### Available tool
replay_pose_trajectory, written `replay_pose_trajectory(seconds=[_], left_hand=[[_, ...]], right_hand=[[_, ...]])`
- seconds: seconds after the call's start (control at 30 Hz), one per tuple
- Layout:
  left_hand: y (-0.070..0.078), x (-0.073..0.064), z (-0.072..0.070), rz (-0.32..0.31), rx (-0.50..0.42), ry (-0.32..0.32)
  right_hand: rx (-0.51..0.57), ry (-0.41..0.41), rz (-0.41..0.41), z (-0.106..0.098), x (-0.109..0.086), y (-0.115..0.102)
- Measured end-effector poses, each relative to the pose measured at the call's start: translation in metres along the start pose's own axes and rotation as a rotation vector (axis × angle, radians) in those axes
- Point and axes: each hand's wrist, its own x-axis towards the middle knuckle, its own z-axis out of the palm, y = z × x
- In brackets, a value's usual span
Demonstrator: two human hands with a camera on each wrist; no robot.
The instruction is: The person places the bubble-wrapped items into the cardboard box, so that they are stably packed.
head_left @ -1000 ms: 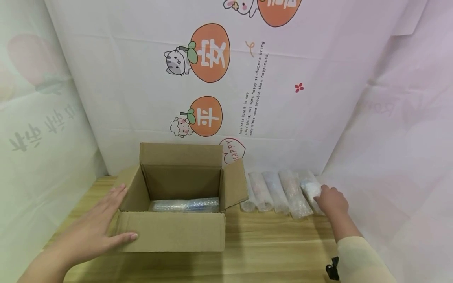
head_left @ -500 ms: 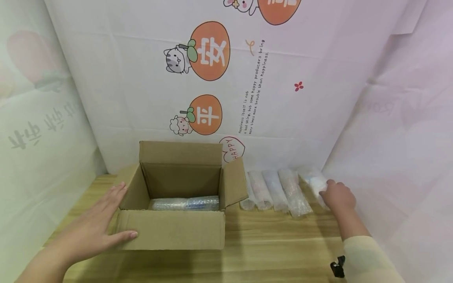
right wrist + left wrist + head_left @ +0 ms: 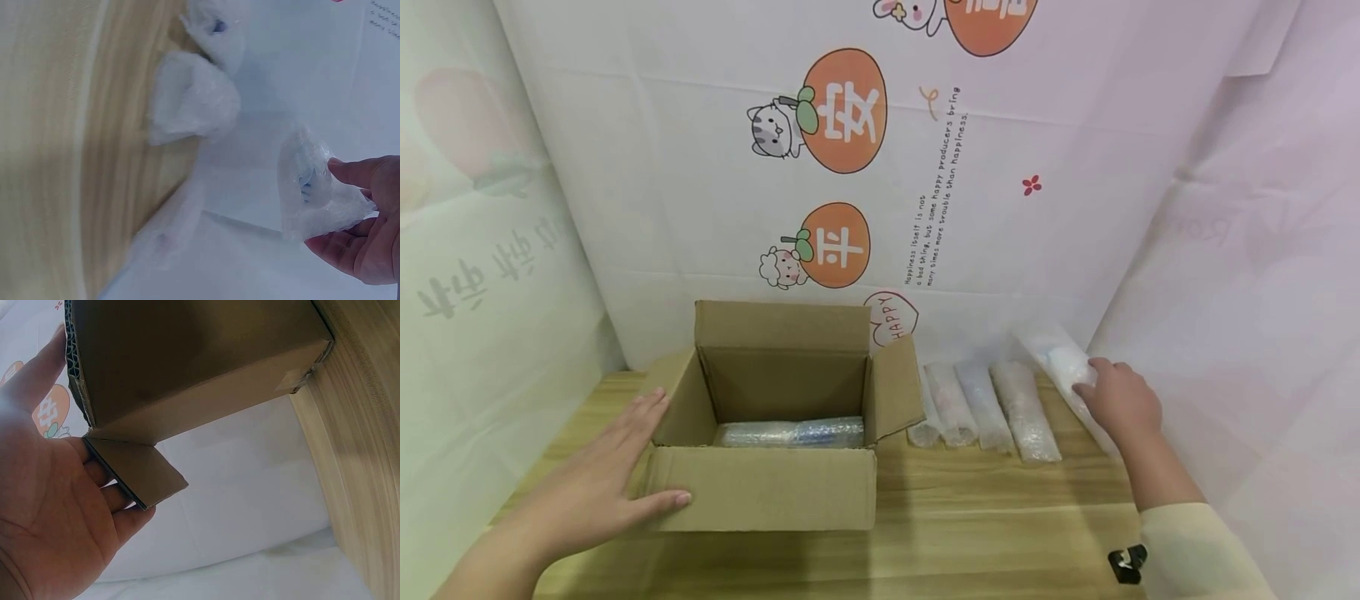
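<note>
My left hand rests against the left side of an open cardboard box, thumb on the front flap. In the left wrist view, its fingers lie behind a small side flap. Inside the box lies a bubble-wrapped roll with blue showing through. My right hand grips another bubble-wrapped roll, tilted, at the right end of a row. The right wrist view shows this held roll end-on, pinched between thumb and fingers, with bluish marks under the wrap.
Several more bubble-wrapped rolls lie side by side on the wooden table, right of the box and against the back wall. Printed white sheets stand behind and on both sides. A small black object sits by the right sleeve.
My right hand has moved to the right, drawing its bubble-wrapped roll away from the row and tilting its far end up. The left hand and the box stay where they were.
</note>
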Motion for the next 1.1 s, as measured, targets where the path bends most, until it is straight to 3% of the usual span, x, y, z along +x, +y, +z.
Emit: replay_pose_trajectory(seconds=[0.4,0.8,1.1], left_hand=[[-0.001,-0.001,0.002,-0.007,0.002,0.020],[-0.002,0.000,0.001,-0.002,-0.005,-0.003],[-0.002,0.001,0.000,-0.011,-0.025,-0.012]], right_hand=[[0.057,0.028,-0.114,-0.035,-0.008,-0.048],[0.167,0.051,-0.257,-0.070,-0.023,-0.100],[0.204,0.082,-0.338,-0.086,-0.028,-0.127]])
